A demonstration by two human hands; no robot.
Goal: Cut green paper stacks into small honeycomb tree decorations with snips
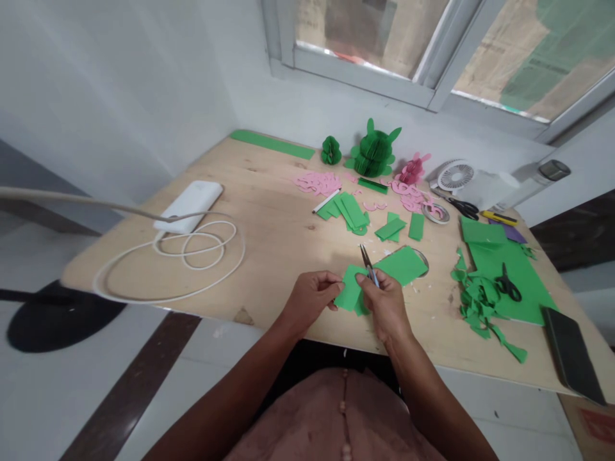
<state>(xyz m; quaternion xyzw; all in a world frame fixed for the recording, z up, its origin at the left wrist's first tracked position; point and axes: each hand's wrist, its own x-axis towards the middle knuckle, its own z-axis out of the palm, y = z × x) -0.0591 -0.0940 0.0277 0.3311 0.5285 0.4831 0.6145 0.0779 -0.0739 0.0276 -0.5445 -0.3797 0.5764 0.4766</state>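
Close to the table's front edge, my left hand (314, 296) pinches the left edge of a green paper piece (349, 292). The thumb of my right hand (384, 304) presses on the same paper from the right. Also in my right hand are small scissors (366, 257), their dark narrow blades pointing away from me and slightly apart. Their light-coloured handle is mostly hidden by the fingers. Just beyond my right hand a larger green paper sheet (403, 264) lies over a round, ring-like object (425, 262), mostly covered.
Green strips (352, 211), pink paper scraps (317, 183) and a pen (327, 201) lie ahead. Paper figures (375, 153) stand by the wall. Right are green offcuts (480, 298), black scissors (507, 283) and a phone (573, 352). Left, a white power bank (189, 203) trails a cable (235, 256).
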